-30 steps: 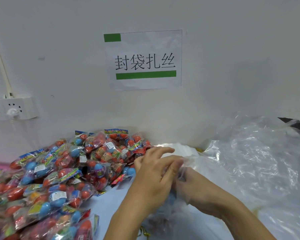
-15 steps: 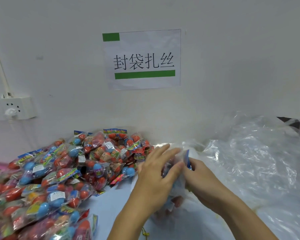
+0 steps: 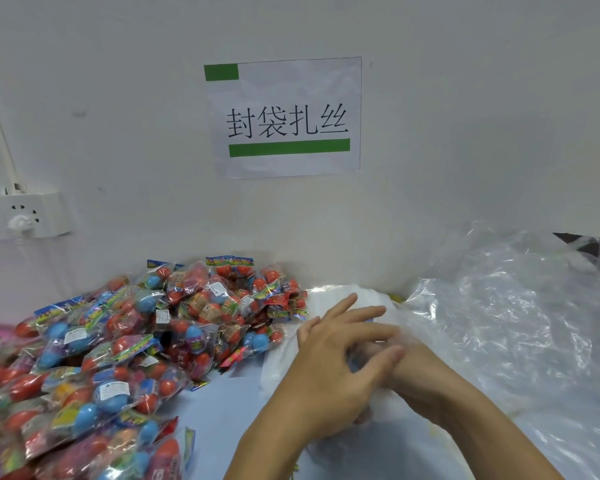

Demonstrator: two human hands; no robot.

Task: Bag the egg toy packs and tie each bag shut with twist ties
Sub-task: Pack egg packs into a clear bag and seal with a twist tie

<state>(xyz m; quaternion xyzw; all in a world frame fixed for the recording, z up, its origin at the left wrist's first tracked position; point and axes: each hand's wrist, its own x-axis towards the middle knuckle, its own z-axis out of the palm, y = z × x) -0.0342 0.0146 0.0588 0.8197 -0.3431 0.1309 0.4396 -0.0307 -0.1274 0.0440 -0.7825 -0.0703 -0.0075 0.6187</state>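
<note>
Left hand [image 3: 329, 365]: lying over the right, fingers spread and relaxed
Right hand [image 3: 413, 368]: mostly hidden; grip impossible to tell
Clear bag [image 3: 354, 441]: lying under both hands
Egg toy packs [image 3: 125, 348]: lying heaped at left

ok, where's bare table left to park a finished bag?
Only one bare strip shows: the pale blue tabletop between the pile of egg toy packs and the left hand. Left of it the packs lie heaped to the wall. To the right, loose clear plastic bags cover everything, and both hands, the right hand included, work there.
</note>
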